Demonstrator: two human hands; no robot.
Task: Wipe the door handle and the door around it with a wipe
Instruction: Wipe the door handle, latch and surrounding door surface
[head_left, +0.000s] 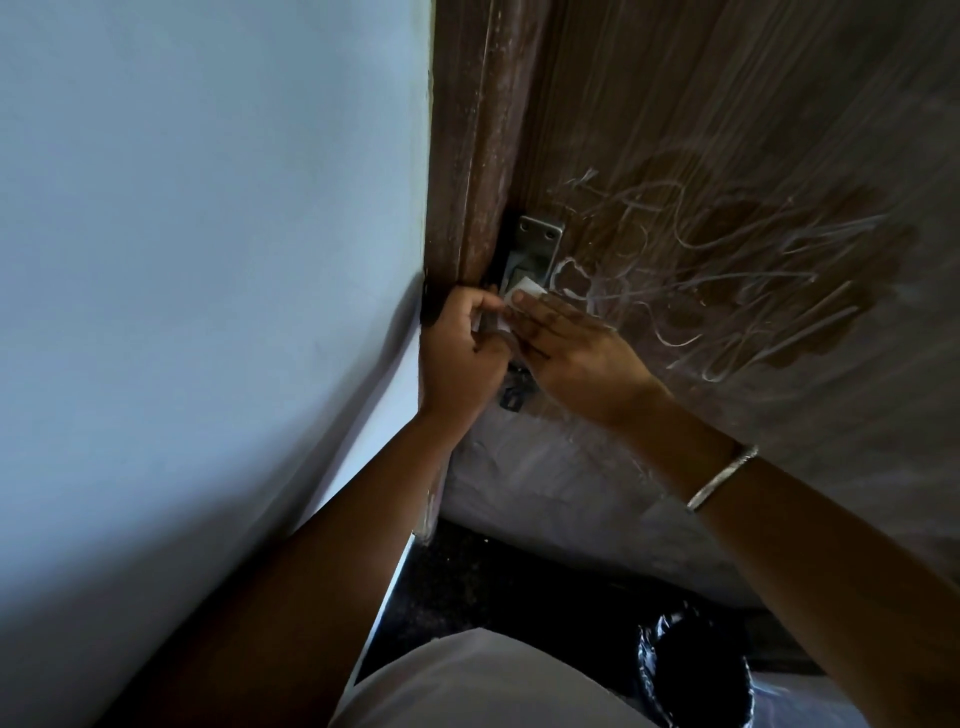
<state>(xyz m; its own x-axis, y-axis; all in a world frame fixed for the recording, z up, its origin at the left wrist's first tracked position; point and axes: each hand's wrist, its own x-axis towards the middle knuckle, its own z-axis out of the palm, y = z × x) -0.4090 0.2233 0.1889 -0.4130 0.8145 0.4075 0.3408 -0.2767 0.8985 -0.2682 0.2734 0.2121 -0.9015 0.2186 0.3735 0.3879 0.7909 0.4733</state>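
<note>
A brown wooden door (727, 130) fills the right side, marked with pale scribbles and a darker damp patch. Its metal handle plate (537, 244) sits at the door's left edge; the lower lock part (514, 392) shows below my hands. A small white wipe (522, 288) is pressed against the handle. My right hand (576, 353) lies flat over it, fingers pointing up and left. My left hand (465, 353) curls around the handle and the wipe's left side. The handle's lever is hidden behind both hands.
A pale wall (208, 260) stands on the left, meeting the brown door frame (467, 156). A black lined bin (696, 665) sits on the dark floor at the lower right. A silver bangle (719, 478) circles my right wrist.
</note>
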